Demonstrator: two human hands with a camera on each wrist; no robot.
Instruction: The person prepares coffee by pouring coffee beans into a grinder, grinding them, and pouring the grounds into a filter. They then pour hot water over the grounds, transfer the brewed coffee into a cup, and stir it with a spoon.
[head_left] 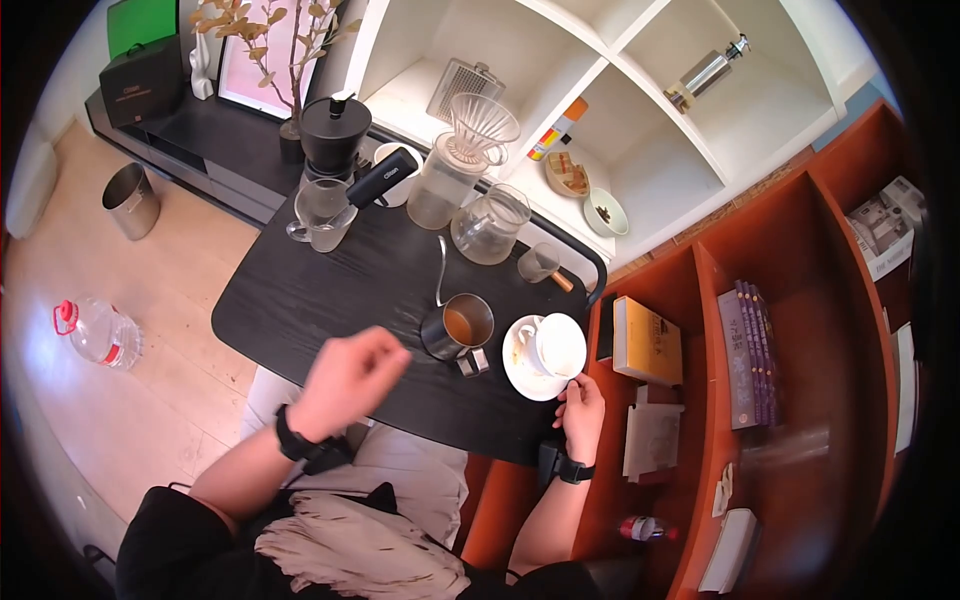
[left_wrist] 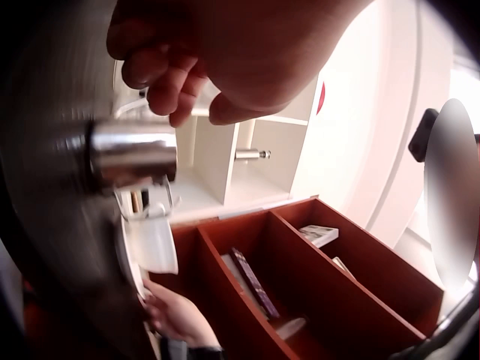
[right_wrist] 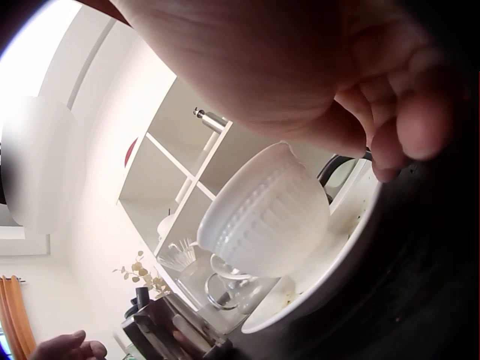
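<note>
A white cup (head_left: pixel 560 345) stands on a white saucer (head_left: pixel 513 368) with brownish stains, near the table's right end. My right hand (head_left: pixel 582 412) pinches the near rim of this saucer; in the right wrist view its fingertips meet the rim beside the ribbed cup (right_wrist: pixel 262 217). Over the front edge of the table, my left hand (head_left: pixel 350 385) hovers with loosely curled fingers and holds nothing. Just beyond it stands a metal pitcher (head_left: pixel 440 335) with brown liquid inside, left of the saucer. The left wrist view has the pitcher (left_wrist: pixel 135 154) below the left fingers, not touching them.
Along the back of the black table (head_left: pixel 290 290) are a grinder (head_left: pixel 333 135), a glass mug (head_left: pixel 325 212), a carafe with a dripper (head_left: pixel 440 185), a round glass pot (head_left: pixel 488 228) and a small wood-handled cup (head_left: pixel 540 262). A red-brown shelf (head_left: pixel 708 330) borders the right side.
</note>
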